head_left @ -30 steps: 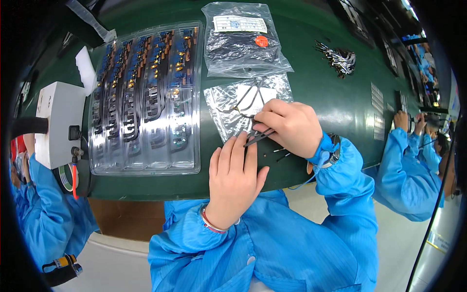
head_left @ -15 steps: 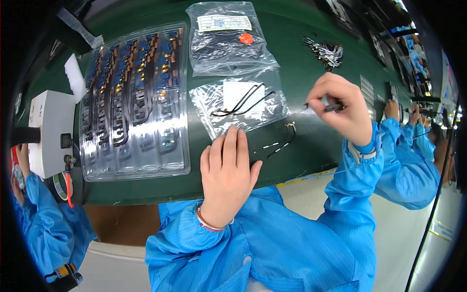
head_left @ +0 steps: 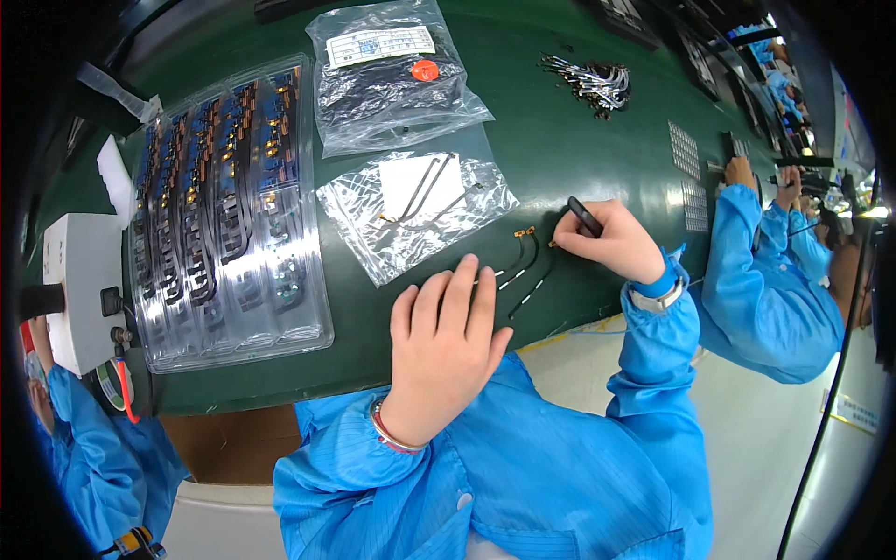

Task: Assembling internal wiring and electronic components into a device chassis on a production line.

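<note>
Green tabletop (head_left: pixel 537 159), with three thin, gold-tipped black cables (head_left: pixel 528 264) laid loosely side by side near the front edge. Rests the left hand (head_left: pixel 443 345) flat, a little spread, just beside the nearest cable. Pinches a dark, slim tool (head_left: pixel 586 217) in the right hand (head_left: pixel 611 238), grip close to the third cable's gold tip; cannot tell whether touching. Apparently partway along: three set out, other cables (head_left: pixel 423 189) lying on a flat clear bag (head_left: pixel 373 252), a silvery-black bunch (head_left: pixel 597 86) well apart, farther right.
</note>
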`<state>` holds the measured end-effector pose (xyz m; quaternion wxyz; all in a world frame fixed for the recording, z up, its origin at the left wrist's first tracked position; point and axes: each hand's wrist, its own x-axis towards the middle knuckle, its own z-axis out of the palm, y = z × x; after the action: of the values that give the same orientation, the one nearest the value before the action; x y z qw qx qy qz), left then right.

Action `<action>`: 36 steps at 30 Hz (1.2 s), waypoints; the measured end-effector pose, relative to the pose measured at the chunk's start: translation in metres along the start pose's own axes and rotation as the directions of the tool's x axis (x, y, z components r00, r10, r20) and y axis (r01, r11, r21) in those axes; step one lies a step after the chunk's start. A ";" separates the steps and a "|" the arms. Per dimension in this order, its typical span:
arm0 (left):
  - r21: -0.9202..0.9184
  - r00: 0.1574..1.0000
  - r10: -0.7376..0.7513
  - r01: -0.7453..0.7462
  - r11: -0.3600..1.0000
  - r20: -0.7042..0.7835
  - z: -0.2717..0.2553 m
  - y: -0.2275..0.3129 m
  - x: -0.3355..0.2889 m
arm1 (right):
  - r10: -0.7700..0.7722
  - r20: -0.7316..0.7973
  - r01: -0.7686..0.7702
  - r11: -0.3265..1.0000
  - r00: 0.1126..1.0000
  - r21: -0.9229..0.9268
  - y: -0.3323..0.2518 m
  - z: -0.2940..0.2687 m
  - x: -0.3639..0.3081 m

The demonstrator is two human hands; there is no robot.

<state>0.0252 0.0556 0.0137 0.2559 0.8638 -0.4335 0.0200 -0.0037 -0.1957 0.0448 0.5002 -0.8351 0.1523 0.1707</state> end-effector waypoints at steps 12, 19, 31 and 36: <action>-0.026 1.000 -0.030 0.030 0.999 0.010 -0.007 -0.003 -0.005 | -0.179 -0.360 0.048 0.938 0.916 -0.344 -0.009 0.018 0.011; 0.072 0.982 -0.158 0.165 0.984 -0.100 -0.013 -0.022 -0.009 | -0.733 -0.111 0.537 0.584 0.671 -0.608 -0.062 0.069 0.040; 0.039 0.980 -0.182 0.186 0.982 -0.081 -0.010 -0.024 -0.014 | -0.683 0.053 0.396 0.356 0.728 -0.847 -0.070 0.089 0.059; 0.007 0.983 -0.169 0.170 0.985 -0.066 -0.010 -0.025 -0.015 | -0.713 0.151 0.395 0.189 0.685 -0.899 -0.069 0.094 0.056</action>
<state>0.0368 0.0839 0.0076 0.2652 0.8981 -0.3497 0.0291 0.0635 -0.0854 0.0328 -0.0175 -0.9735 -0.2035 -0.1024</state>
